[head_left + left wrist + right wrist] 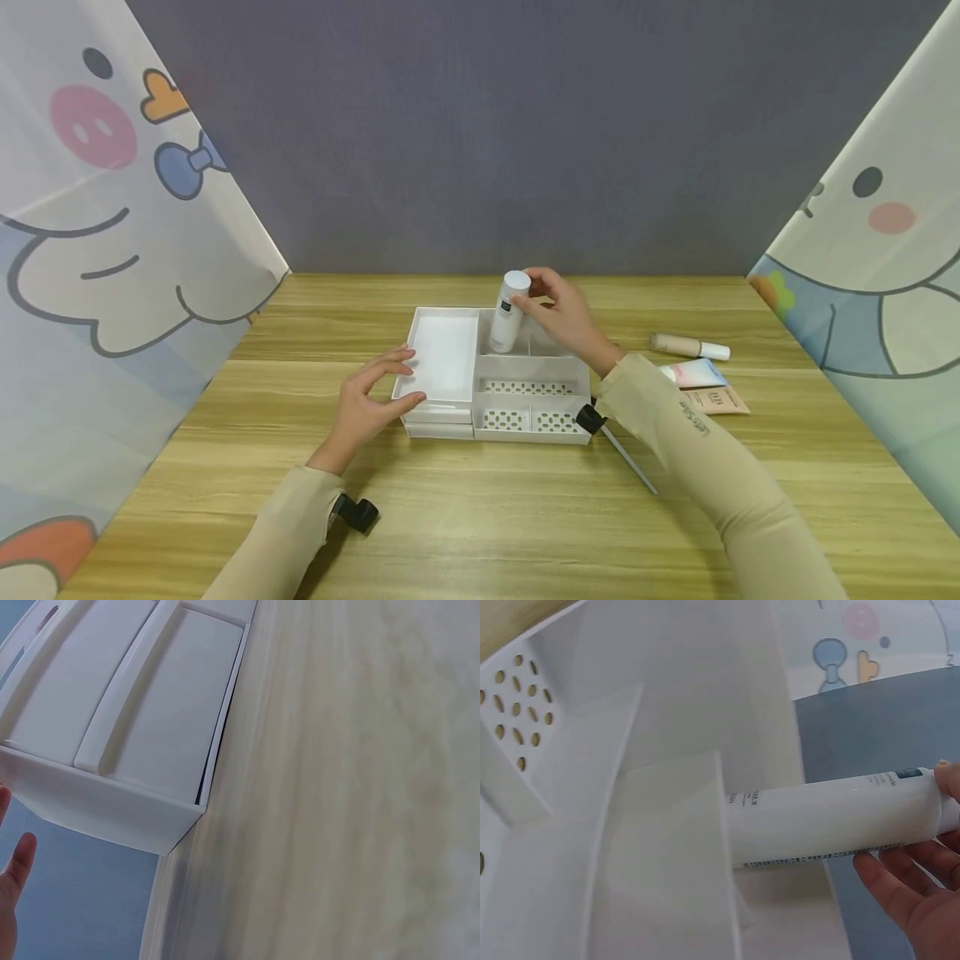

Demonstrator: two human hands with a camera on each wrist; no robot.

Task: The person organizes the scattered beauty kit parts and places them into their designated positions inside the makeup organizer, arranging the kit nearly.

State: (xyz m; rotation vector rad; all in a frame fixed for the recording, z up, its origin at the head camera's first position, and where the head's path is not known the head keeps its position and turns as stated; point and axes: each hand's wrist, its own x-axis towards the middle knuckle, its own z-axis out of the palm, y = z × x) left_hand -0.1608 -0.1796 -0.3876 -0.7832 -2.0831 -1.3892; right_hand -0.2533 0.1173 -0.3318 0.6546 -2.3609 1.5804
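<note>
A white bottle (506,321) with a white cap and a small dark label stands, slightly tilted, in the back-left compartment of a white desk organizer (529,364). My right hand (564,317) holds it near the cap, between thumb and fingers. In the right wrist view the bottle (832,817) reaches in behind a divider, which hides its base. My left hand (372,392) is at the organizer's left side with fingers spread, at its flat top tray (444,354). Two drawers (161,697) show below that tray in the left wrist view.
Right of the organizer lie a tan bottle with a white cap (688,346), a pink-and-blue tube (697,372) and a beige tube (717,401). A thin stick (630,458) lies near its front right corner. A dark panel (517,142) rises behind the wooden table (480,525).
</note>
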